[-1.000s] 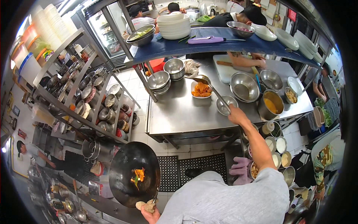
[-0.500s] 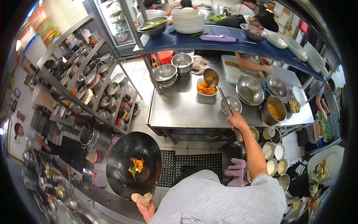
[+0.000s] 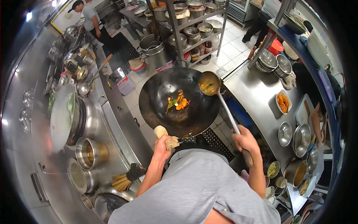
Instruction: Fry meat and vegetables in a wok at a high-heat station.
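Observation:
A large black wok [image 3: 156, 100] hangs in front of me, tilted, with a little orange food [image 3: 181, 102] and a green leaf stuck at its middle. My left hand [image 3: 162, 148] is closed round a beige cloth [image 3: 172, 143] at the wok's near rim; the handle under the cloth is hidden. In my right hand [image 3: 247, 141] is the long metal handle of a ladle [image 3: 209, 83]. Its bowl, holding some orange sauce, is over the wok's right rim. On the steel table to the right, an oval white dish [image 3: 283, 103] carries orange food pieces.
Stacked steel bowls [image 3: 267, 60] and a cutting board [image 3: 305, 110] share that table. Along the left runs a stove counter with a steel pot [image 3: 91, 154] and a bamboo brush [image 3: 121, 183]. Pot shelves [image 3: 182, 26] stand ahead. A person [image 3: 91, 22] works at far left; another's arm [image 3: 317, 123] reaches in at right.
My view has turned left from the table toward the stove. The ladle has gone from above the white dish to the wok's right rim. Both hands keep their holds.

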Motion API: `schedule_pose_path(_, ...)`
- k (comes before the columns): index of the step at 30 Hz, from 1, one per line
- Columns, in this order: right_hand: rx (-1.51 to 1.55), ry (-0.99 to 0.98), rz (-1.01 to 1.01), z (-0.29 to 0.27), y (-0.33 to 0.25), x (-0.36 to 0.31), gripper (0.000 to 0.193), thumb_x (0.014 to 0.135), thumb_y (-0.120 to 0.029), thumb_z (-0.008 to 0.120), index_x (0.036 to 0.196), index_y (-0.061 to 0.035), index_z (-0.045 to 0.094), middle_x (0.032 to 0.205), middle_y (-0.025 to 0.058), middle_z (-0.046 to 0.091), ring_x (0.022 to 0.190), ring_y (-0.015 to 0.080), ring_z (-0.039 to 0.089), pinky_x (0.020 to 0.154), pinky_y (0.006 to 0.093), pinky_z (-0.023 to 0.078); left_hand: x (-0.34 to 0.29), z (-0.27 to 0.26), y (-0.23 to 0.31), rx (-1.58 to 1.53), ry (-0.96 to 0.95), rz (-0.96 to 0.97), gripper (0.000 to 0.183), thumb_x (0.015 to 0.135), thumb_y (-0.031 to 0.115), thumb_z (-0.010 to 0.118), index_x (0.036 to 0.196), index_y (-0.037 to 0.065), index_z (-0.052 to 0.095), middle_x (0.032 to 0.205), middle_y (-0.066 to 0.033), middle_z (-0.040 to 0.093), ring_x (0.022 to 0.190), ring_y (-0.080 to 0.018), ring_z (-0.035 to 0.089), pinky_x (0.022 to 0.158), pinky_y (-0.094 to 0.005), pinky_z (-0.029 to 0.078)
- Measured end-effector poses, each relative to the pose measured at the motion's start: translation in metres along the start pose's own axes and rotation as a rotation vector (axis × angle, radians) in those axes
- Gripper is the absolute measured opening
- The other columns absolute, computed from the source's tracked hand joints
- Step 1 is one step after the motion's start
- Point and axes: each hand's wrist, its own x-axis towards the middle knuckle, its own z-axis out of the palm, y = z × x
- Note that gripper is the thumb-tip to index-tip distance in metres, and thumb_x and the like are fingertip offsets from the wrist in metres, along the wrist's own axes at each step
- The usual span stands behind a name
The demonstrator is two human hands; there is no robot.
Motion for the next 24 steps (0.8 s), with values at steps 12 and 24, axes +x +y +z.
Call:
schedule_pose_path(12, 0.186, -0.578, 0.163, 0.104, -0.006, 0.044, 0.022, 0.080, -0.007, 0.049, 0.100, 0.0011, 0.048, 0.058, 0.0015, 0.042, 0.035, 0.0099, 0.039, 0.032, 0.0257, 0.032, 0.016, 0.009, -0.016, 0.044, 0.082, 0.330, 0.032, 0.067, -0.001, 0.052, 0.097, 0.005, 0.042, 0.083, -0.0059, 0.047, 0.066, -0.0164, 0.054, 0.056, -0.0335, 0.050)
schedule_pose_path(24, 0.254, -0.630, 0.148, 0.080, -0.041, 0.056, 0.019, 0.082, -0.006, 0.049, 0.100, 0.0000, 0.051, 0.058, -0.0010, 0.041, 0.037, 0.0077, 0.038, 0.034, 0.0234, 0.030, -0.010, -0.018, -0.004, -0.060, 0.073, 0.280, 0.026, 0.074, 0.002, 0.053, 0.099, 0.004, 0.049, 0.081, -0.0075, 0.053, 0.070, -0.0229, 0.060, 0.059, -0.0381, 0.053)
